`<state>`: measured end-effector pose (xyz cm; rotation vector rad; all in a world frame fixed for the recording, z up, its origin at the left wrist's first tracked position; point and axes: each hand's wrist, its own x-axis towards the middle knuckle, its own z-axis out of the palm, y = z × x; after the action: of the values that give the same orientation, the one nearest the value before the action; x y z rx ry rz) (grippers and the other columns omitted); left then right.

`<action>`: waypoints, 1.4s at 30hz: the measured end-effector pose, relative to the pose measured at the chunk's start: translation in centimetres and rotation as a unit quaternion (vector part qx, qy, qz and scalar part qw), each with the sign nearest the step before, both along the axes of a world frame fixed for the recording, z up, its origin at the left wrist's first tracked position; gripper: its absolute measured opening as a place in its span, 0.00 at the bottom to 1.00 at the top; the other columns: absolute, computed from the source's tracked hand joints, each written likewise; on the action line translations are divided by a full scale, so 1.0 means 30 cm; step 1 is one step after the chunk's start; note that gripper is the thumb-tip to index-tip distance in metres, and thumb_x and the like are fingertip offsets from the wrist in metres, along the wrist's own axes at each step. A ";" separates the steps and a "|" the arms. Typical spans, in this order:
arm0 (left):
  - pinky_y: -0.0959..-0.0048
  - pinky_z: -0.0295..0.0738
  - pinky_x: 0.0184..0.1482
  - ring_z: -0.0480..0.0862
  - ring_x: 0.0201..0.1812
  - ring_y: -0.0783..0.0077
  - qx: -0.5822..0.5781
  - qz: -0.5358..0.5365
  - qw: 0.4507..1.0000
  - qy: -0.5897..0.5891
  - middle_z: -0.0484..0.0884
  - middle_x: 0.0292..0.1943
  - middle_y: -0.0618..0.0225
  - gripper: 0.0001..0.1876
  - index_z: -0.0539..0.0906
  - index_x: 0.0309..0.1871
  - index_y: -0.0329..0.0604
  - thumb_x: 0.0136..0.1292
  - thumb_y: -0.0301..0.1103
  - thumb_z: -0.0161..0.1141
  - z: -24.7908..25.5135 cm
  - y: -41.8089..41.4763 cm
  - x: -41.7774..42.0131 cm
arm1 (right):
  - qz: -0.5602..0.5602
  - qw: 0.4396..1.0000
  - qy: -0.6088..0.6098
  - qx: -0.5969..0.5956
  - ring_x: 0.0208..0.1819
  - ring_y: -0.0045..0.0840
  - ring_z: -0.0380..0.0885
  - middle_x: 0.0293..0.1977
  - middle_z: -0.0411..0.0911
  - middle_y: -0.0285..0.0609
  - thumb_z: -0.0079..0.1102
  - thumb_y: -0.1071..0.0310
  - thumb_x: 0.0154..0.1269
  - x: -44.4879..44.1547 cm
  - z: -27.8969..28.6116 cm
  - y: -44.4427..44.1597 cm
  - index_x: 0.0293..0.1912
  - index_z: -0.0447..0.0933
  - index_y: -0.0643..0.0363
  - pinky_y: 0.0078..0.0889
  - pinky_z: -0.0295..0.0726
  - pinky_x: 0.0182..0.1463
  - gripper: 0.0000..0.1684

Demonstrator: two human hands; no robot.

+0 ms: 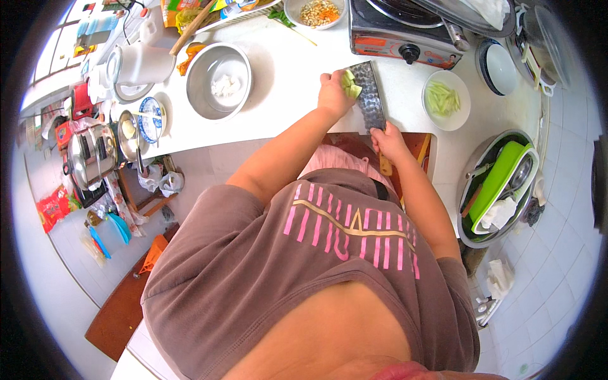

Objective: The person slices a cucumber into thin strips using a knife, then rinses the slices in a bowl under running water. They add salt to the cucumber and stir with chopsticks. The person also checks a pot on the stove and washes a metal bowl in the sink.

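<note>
My right hand [389, 141] grips the wooden handle of a cleaver [372, 95], whose dark, dimpled blade lies over the white counter edge. Chunky pale-green vegetable pieces [351, 85] sit at the left side of the blade. Against them is my left hand [335, 92], its fingers curled round their far side. To the right stands a white bowl [461, 118] of pale-green vegetable strips [441, 98]. On the left is a metal pot [192, 85] holding small white pieces [225, 86].
A gas stove [380, 47] stands at the back, beside a bowl of nuts and orange bits [319, 13]. A white jug [142, 64] and a blue-patterned bowl [152, 119] are at the left. At the right are an empty bowl [501, 70] and a large basin holding a green basket [494, 183].
</note>
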<state>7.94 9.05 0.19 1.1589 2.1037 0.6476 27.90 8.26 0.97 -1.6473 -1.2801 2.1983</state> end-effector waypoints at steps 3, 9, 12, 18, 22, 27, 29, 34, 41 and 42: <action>0.62 0.76 0.55 0.78 0.49 0.47 0.011 -0.024 1.000 0.005 0.69 0.52 0.48 0.38 0.72 0.61 0.45 0.41 0.28 0.73 0.032 0.002 -0.007 | -0.020 0.999 0.017 -0.019 0.17 0.20 0.66 0.20 0.68 0.35 0.54 0.69 0.66 -0.004 0.019 -0.004 0.36 0.66 0.60 0.25 0.67 0.22 0.07; 0.62 0.79 0.50 0.77 0.48 0.47 0.104 -0.078 0.990 -0.047 0.71 0.50 0.48 0.37 0.73 0.59 0.42 0.40 0.27 0.72 0.206 0.046 0.096 | -0.050 0.996 0.006 0.073 0.17 0.21 0.70 0.19 0.71 0.36 0.54 0.68 0.66 0.111 0.158 -0.034 0.37 0.68 0.62 0.27 0.69 0.22 0.07; 0.59 0.77 0.53 0.76 0.49 0.43 0.156 -0.152 0.972 -0.085 0.71 0.49 0.46 0.35 0.73 0.58 0.41 0.40 0.24 0.69 0.258 0.107 0.225 | -0.135 0.981 -0.071 0.118 0.17 0.21 0.71 0.18 0.71 0.36 0.54 0.67 0.66 0.200 0.269 -0.075 0.37 0.69 0.63 0.29 0.70 0.22 0.09; 0.60 0.76 0.55 0.75 0.54 0.44 0.126 -0.277 0.951 -0.058 0.73 0.51 0.44 0.31 0.73 0.60 0.42 0.48 0.27 0.65 0.189 0.263 0.491 | -0.121 0.914 -0.298 0.247 0.26 0.43 0.78 0.23 0.77 0.51 0.54 0.65 0.64 0.370 0.360 -0.094 0.39 0.72 0.65 0.43 0.75 0.32 0.12; 0.59 0.74 0.57 0.73 0.56 0.44 0.147 -0.339 0.927 0.070 0.73 0.53 0.45 0.28 0.73 0.60 0.39 0.52 0.28 0.61 0.100 0.299 0.542 | -0.109 0.868 -0.377 0.305 0.37 0.57 0.78 0.30 0.79 0.60 0.53 0.63 0.64 0.358 0.487 -0.077 0.41 0.74 0.65 0.52 0.74 0.41 0.14; 0.56 0.71 0.60 0.73 0.56 0.42 0.180 -0.152 0.971 0.033 0.69 0.56 0.45 0.29 0.70 0.61 0.37 0.54 0.29 0.62 0.198 0.274 0.482 | -0.139 0.856 -0.368 0.335 0.38 0.56 0.78 0.32 0.79 0.60 0.53 0.63 0.64 0.403 0.494 -0.108 0.43 0.74 0.65 0.52 0.74 0.42 0.14; 0.56 0.71 0.60 0.71 0.56 0.41 0.098 -0.119 0.988 -0.020 0.68 0.55 0.44 0.31 0.66 0.64 0.37 0.56 0.30 0.62 0.211 0.250 0.479 | -0.147 0.858 -0.363 0.334 0.39 0.56 0.78 0.33 0.79 0.60 0.53 0.63 0.64 0.413 0.483 -0.114 0.43 0.74 0.65 0.51 0.74 0.43 0.14; 0.55 0.78 0.53 0.78 0.52 0.43 -0.008 -0.112 0.993 -0.021 0.70 0.55 0.44 0.32 0.63 0.66 0.35 0.58 0.32 0.62 0.152 0.235 0.525 | -0.176 0.879 -0.335 0.291 0.38 0.55 0.78 0.33 0.79 0.59 0.53 0.62 0.65 0.413 0.463 -0.111 0.43 0.74 0.65 0.50 0.74 0.43 0.15; 0.63 0.89 0.34 0.87 0.40 0.55 -0.130 0.003 0.900 -0.417 0.79 0.50 0.50 0.21 0.64 0.64 0.32 0.69 0.27 0.49 0.053 0.302 0.535 | -0.201 0.892 -0.312 0.257 0.39 0.55 0.79 0.35 0.80 0.60 0.53 0.61 0.67 0.425 0.440 -0.198 0.44 0.74 0.65 0.48 0.75 0.43 0.16; 0.62 0.89 0.35 0.86 0.41 0.55 -0.128 0.014 0.899 -0.419 0.79 0.50 0.50 0.21 0.64 0.64 0.32 0.69 0.27 0.50 0.058 0.286 0.529 | -0.211 0.896 -0.299 0.250 0.39 0.55 0.79 0.35 0.80 0.60 0.53 0.61 0.67 0.427 0.444 -0.209 0.44 0.73 0.66 0.48 0.75 0.43 0.16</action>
<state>23.80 17.64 1.92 0.5415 1.4001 0.6942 40.70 1.99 14.29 -2.1616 -1.2805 1.0264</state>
